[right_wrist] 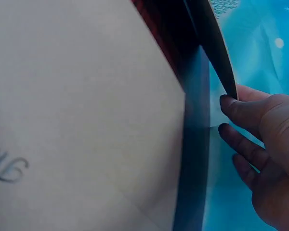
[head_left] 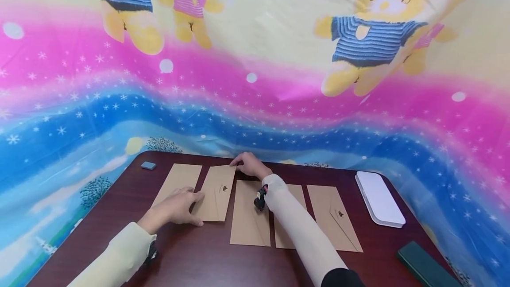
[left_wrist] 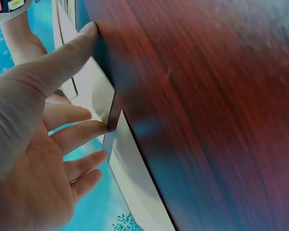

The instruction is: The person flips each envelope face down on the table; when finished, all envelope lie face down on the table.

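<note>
The right hand [head_left: 252, 165] pinches the held envelope [head_left: 215, 194] at its far right corner, which seems to be lifted a little from the surface [head_left: 191, 260]. The left hand [head_left: 179, 205] is spread at the left edge of the held envelope, its thumb apart from the other fingers; whether it touches the paper, one cannot tell.

The step in hand appears to be the placing of this envelope in the row. To do it well, the pinch should be light, so that the corner does not crease, and the left hand should guide the edge flat, without pushing the left envelope [head_left: 179, 180], which lies just beside the held envelope.

On the held envelope there is a dark crown-like mark with tiny script below, too small to read. To its right lie the third envelope [head_left: 245, 216], the fourth envelope [head_left: 280, 234] and the fifth envelope [head_left: 334, 216], which shows a similar mark.

Well to the right of the held envelope are a white case [head_left: 380, 198] and a dark green case [head_left: 428, 267]; beyond its left side is a small blue block [head_left: 148, 165]. On these three, no writing can be read.
</note>
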Demonstrator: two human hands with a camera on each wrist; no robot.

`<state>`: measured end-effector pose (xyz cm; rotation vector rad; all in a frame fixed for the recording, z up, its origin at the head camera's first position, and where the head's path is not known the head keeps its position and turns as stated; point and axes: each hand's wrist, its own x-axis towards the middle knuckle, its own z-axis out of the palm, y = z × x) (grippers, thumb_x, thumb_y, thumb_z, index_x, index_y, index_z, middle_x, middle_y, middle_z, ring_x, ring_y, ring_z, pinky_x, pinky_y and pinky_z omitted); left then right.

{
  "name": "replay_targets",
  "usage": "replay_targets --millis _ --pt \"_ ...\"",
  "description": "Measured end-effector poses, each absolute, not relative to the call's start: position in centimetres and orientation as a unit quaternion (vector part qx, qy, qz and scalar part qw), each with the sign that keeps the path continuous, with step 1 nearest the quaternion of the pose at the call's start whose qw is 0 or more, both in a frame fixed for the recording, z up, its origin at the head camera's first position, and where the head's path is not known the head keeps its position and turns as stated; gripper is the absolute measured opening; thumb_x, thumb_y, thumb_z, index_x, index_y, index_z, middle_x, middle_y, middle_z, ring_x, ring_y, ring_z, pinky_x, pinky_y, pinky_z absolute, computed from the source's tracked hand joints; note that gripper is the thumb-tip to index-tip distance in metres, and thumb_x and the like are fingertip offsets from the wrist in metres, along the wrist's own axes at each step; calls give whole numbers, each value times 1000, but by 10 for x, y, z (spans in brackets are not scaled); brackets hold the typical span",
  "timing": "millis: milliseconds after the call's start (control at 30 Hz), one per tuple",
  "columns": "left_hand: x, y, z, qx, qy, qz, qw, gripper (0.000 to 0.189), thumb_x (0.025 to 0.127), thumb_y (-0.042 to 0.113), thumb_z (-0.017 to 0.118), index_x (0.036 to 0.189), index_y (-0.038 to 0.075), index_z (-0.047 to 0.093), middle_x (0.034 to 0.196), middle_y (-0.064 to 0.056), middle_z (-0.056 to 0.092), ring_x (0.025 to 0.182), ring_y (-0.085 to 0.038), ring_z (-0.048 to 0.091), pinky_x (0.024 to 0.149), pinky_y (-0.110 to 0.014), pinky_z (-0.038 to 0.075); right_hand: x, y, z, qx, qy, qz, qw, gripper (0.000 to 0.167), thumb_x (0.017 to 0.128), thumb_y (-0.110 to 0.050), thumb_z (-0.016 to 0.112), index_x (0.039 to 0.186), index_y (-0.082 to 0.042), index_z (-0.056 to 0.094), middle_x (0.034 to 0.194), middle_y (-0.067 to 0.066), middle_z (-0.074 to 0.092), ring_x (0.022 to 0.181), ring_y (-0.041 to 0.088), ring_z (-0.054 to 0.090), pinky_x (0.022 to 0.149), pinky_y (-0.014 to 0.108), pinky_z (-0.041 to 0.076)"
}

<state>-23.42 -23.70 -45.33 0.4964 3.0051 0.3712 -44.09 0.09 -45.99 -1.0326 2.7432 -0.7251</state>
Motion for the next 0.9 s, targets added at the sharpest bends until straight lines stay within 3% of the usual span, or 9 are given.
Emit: replay_targets --millis 167,333,433,667,900 --pt "-235 -236 -454 176 975 132 37 91 74 48 90 145 1 57 139 -21 64 135 -44 53 111 -59 42 -441 1 -454 -354 896 -264 55 26 103 -12 61 123 -21 77 134 4 71 132 22 61 107 39 52" --pt "-235 -233 -452 193 967 157 45 93 73 46 90 145 -2 56 132 -17 68 118 -31 64 99 -50 51 -439 3 -451 -354 876 -320 63 25 104 -17 61 123 -21 77 134 3 71 132 21 61 108 41 51" --pt "-235 -232 -452 193 960 192 66 94 76 45 89 148 -3 51 138 -17 65 123 -29 63 99 -48 52 -439 4 -452 -355 863 -354 63 24 104 -18 61 123 -24 76 134 2 70 129 21 63 107 41 52" --pt "-237 -229 -454 206 941 250 95 102 84 44 83 162 4 29 156 -15 51 142 -34 51 112 -54 45 -441 -2 -455 -375 820 -428 53 30 104 -17 62 131 -24 70 136 2 68 125 19 65 103 39 54" --pt "-236 -227 -455 218 921 309 93 124 85 41 84 166 12 -5 150 -15 58 145 -34 50 117 -58 38 -442 -13 -446 -410 811 -416 38 37 102 -18 64 139 -19 66 134 12 70 120 20 69 99 35 57"
